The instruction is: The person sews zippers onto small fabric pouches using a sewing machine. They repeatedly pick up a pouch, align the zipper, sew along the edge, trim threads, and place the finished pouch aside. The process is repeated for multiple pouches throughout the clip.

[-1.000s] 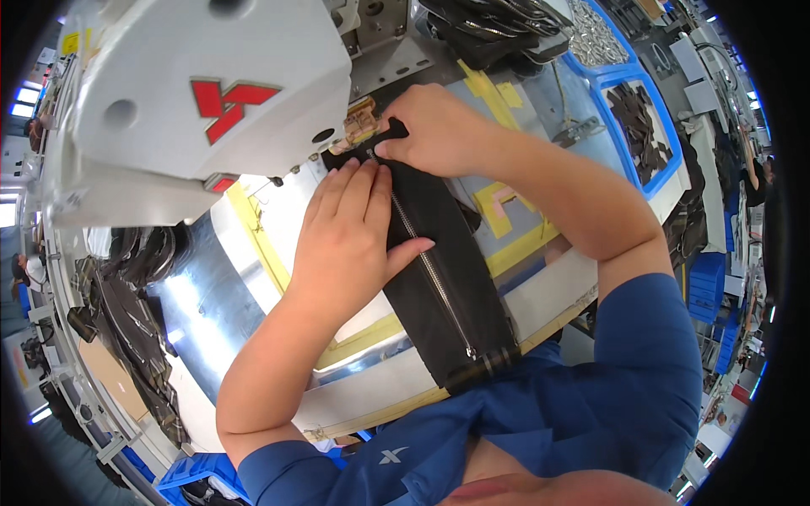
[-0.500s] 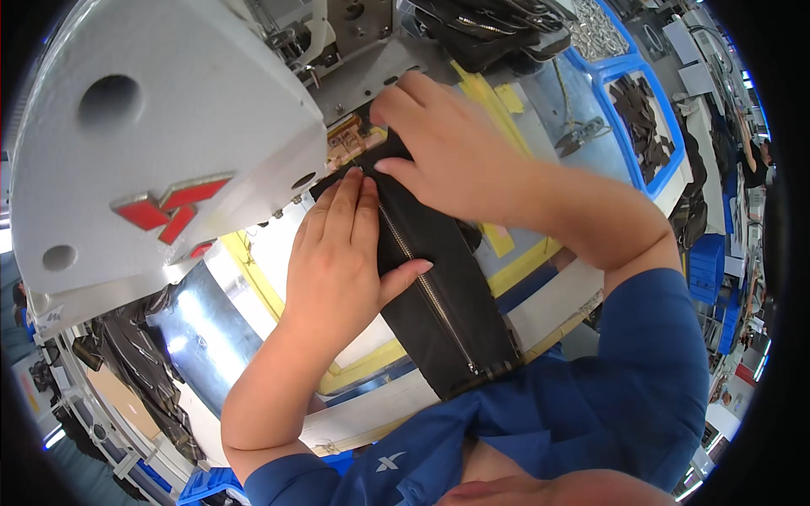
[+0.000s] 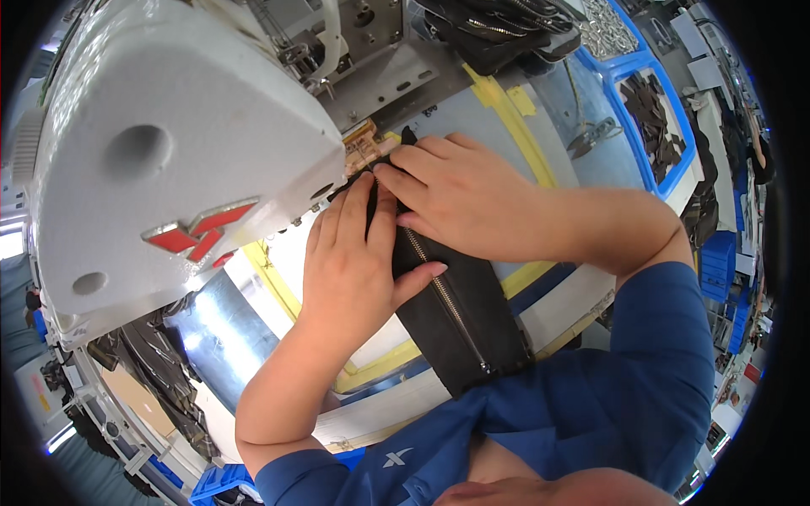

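Black fabric panel [image 3: 494, 304] lies flat on the machine bed, running slantwise from the person's front up to the machine head; its far end sits at a copper-coloured fitting [image 3: 363, 148]. A metal zipper [image 3: 456, 316] runs lengthwise along it, slider near the person.

Left hand [image 3: 350, 270]: fingers straight and side by side, laid over the panel's far part; thumb out across the zipper. Gripping nothing. Right hand [image 3: 460, 202]: fingers bent over the panel's far right edge, tips close to the left's. Pinching or only pressing: cannot tell.

Step in hand, as I judge it: smoothing and lining up the far end at the fitting. Next move calls for even pressure, zipper kept straight, fingertips clear of the fitting.

Farther out: white sewing machine [image 3: 194, 160] at left; yellow tape [image 3: 527, 143] beyond the right hand; dark zippered pieces [image 3: 498, 38] heaped beyond; blue tray [image 3: 629, 66] with dark strips, far right.
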A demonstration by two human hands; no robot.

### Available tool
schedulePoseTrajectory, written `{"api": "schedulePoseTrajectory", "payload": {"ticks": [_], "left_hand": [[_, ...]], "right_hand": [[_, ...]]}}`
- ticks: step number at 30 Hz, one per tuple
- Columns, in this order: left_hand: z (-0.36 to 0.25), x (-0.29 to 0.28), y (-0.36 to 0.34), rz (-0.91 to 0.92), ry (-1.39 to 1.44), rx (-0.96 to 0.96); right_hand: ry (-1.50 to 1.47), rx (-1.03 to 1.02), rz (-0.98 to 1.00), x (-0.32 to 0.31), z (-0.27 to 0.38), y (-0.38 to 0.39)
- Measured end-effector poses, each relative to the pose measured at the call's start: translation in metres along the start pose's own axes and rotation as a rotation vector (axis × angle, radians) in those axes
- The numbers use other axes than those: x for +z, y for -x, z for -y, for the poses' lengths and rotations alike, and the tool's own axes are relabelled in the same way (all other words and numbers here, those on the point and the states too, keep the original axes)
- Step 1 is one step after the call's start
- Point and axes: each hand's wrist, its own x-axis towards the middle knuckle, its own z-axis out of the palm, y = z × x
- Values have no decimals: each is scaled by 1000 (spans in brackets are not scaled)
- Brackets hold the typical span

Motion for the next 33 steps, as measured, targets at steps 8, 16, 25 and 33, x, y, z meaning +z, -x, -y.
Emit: {"api": "schedulePoseTrajectory", "payload": {"ticks": [8,16,25,33], "left_hand": [[-2,-2,-1,20,-21,-16],[-6,-2,-2,44,-48,-39],[-7,0,-2,53,-71,-32],[-8,0,-2,57,-70,-27]], "right_hand": [[-15,-29,15,0,-4,-1],[5,-15,49,2,-2,1],[45,-1,143,-4,-1,1],[66,-9,148,-2,-2,2]]}}
